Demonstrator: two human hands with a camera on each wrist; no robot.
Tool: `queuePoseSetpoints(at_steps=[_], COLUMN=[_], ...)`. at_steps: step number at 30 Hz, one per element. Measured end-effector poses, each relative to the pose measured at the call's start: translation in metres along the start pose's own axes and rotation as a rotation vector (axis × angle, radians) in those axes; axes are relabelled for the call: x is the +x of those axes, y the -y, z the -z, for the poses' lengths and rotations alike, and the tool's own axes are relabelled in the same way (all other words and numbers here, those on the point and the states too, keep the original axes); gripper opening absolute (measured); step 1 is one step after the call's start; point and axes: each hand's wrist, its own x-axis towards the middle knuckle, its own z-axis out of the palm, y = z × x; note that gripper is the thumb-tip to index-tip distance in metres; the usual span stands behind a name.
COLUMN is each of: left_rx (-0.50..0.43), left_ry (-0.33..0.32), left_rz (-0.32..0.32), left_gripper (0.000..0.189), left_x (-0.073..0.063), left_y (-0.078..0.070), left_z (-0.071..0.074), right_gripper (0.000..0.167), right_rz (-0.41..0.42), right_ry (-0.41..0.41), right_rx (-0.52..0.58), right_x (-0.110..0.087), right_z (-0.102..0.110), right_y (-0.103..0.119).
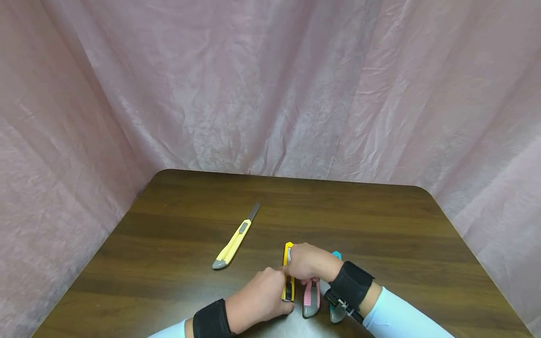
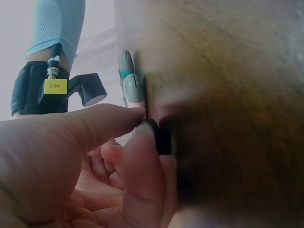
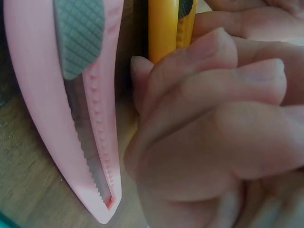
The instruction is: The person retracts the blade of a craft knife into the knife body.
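Note:
Both hands are at a yellow-orange box cutter [image 1: 289, 288] that stands nearly in line with my view at the table's front. My left hand [image 1: 258, 299] pinches its near, black end between thumb and finger, as the left wrist view shows. My right hand [image 1: 307, 261] grips it farther up, its curled fingers [image 3: 190, 95] partly covering the body. Just right of it lies a pink box cutter [image 1: 312, 298] with a grey end and grey slider. A teal box cutter [image 1: 336, 255] lies beyond that, partly hidden under my right wrist.
A pale yellow box cutter [image 1: 233, 244] lies to the left, its blade [image 1: 254, 212] extended and pointing away from me. The brown wooden table [image 1: 359, 211] has rounded far corners. Pink curtains [image 1: 253, 94] hang behind and at both sides.

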Motion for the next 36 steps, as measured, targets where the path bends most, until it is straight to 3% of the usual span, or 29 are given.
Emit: queuePoseSetpoints(at_steps=[13,21,25,27,29,33,34,36], left_rx=[-0.027,-0.065,-0.205,-0.282,-0.304,-0.108,-0.064,-0.012], left_ry=[0.016,0.035,0.052,0.035,-0.027,-0.228,-0.252,-0.228], left_rz=[-0.016,0.007,0.032,0.073,0.096,0.169,0.206,0.297], left_gripper=[0.036,0.04,0.054,0.059,0.049,0.022,0.021,0.027], left_x=[0.0,-0.002,-0.002,-0.001,0.0,0.009,0.011,0.013], left_y=[0.003,0.004,0.01,0.021,0.037,0.085,0.096,0.115], left_z=[0.001,0.001,0.005,0.014,0.026,0.052,0.058,0.067], right_gripper=[0.039,0.041,0.04,0.038,0.037,0.042,0.043,0.046], right_rz=[-0.03,-0.026,-0.006,0.013,0.017,0.01,0.008,0.017], right_ry=[-0.009,-0.036,-0.071,-0.092,-0.106,-0.142,-0.149,-0.16], right_rx=[0.017,0.024,0.073,0.094,0.113,0.151,0.168,0.192], right_x=[0.001,0.001,-0.001,-0.003,-0.004,-0.005,-0.004,-0.004], right_z=[-0.001,0.0,0.005,0.009,0.014,0.023,0.024,0.025], right_y=[0.001,0.0,-0.008,-0.012,-0.016,-0.021,-0.022,-0.024])
